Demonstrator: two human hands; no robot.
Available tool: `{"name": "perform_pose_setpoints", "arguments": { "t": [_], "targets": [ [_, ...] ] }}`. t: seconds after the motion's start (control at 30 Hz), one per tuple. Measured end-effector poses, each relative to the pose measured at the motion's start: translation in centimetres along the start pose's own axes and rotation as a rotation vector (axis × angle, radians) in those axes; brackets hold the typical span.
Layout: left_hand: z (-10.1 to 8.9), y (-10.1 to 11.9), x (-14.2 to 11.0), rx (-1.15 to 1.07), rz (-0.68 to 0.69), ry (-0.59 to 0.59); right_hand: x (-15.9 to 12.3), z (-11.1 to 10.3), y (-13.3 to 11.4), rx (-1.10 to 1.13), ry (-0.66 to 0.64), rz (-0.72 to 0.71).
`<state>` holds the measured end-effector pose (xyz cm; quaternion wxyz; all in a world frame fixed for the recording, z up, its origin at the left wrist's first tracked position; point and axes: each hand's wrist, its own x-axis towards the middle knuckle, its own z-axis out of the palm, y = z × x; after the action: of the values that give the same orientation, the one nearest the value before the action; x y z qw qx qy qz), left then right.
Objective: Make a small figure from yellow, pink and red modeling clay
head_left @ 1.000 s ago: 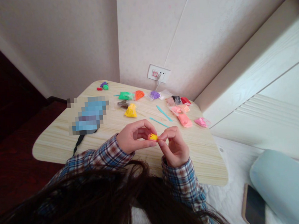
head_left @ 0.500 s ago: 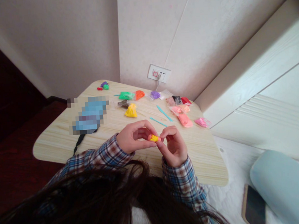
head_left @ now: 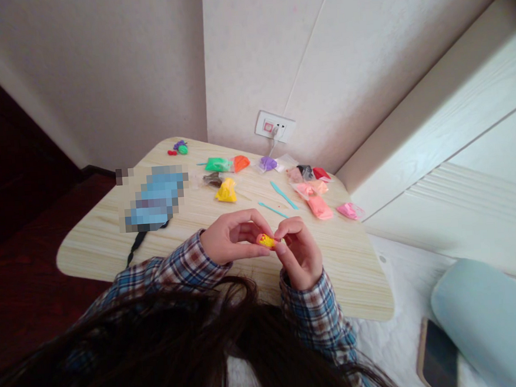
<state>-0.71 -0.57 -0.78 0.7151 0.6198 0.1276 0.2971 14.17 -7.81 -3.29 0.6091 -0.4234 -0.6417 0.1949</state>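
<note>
Between my two hands, above the front of the table, is a small yellow clay piece (head_left: 267, 240) with reddish marks on it. My left hand (head_left: 229, 238) pinches its left end between thumb and fingers. At its right end the thumb and forefinger of my right hand (head_left: 301, 252) close on it, partly hiding that end. Just beyond the hands lie two light-blue modelling tools, a wide one (head_left: 284, 195) and a thin one (head_left: 272, 209). A bag of yellow clay (head_left: 226, 191) lies past my left hand.
Bags of green clay (head_left: 218, 165), orange clay (head_left: 240, 163), purple clay (head_left: 268, 164) and coral clay (head_left: 319, 207) lie across the table (head_left: 352, 281). Small clay shapes (head_left: 181, 147) sit at the far left corner. A blurred-out blue device (head_left: 156, 197) is at left; a phone (head_left: 438, 355) lies at lower right.
My right thumb and forefinger have shifted slightly on the right end of the clay piece, covering it differently. My left hand stays nearly still.
</note>
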Motion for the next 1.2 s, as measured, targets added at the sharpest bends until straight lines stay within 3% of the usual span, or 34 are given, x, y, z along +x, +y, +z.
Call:
{"name": "perform_pose_setpoints", "arguments": {
  "t": [0.3,0.63,0.73,0.93,1.2],
  "targets": [
    [0.0,-0.1,-0.1,0.016,-0.029,0.027,0.0,-0.1,0.0,-0.004,0.001,-0.007],
    [-0.4,-0.2,0.3,0.122,-0.01,0.178,-0.3,-0.8,1.4,-0.024,0.057,0.115],
    [-0.4,-0.1,0.4,0.128,0.012,0.211,-0.2,-1.4,1.7,-0.075,-0.064,0.11],
    [-0.4,-0.1,0.4,0.134,0.008,0.271,-1.1,-2.4,1.7,-0.258,-0.45,0.043],
    [-0.4,-0.2,0.4,0.114,-0.02,0.273,-2.7,-1.0,1.8,-0.421,-0.591,0.057]
  ]
}}
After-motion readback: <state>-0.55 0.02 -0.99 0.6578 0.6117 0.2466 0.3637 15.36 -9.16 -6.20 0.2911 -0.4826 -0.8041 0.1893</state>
